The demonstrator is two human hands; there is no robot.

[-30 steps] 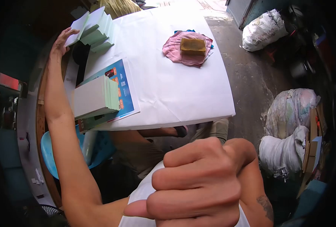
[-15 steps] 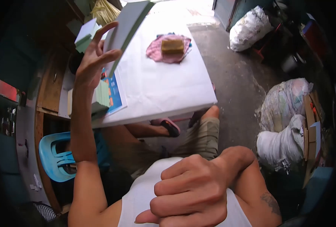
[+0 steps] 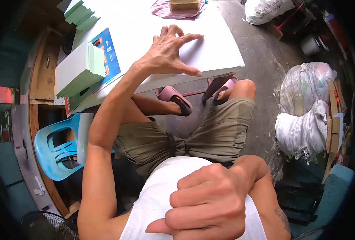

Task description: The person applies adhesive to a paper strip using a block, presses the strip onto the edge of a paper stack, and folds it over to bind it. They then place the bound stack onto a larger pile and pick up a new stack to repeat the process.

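My left hand (image 3: 171, 50) is over the front part of the white-covered table (image 3: 221, 48), its thumb and index finger spread wide near the edge, with nothing visible between them. To its left stands a thick stack of paper (image 3: 75, 66) with a white face and pale green edges. Part of that stack overlaps a blue printed sheet (image 3: 112, 58). Close to the camera, in front of my white top, my right hand (image 3: 209, 204) is closed in a fist with its back towards me. Its palm is hidden, and nothing sticks out of it.
More green-edged paper stacks (image 3: 81, 16) lie at the table's far left. A yellowish block (image 3: 184, 5) rests on a pink cloth (image 3: 173, 11). A blue plastic chair (image 3: 59, 146) is at left. Filled sacks (image 3: 301, 134) and cardboard (image 3: 334, 132) line the right side.
The green-edged paper pad has left my left hand, which has moved right and down towards the table's front edge. My right hand stays closed. The view has tilted downward.
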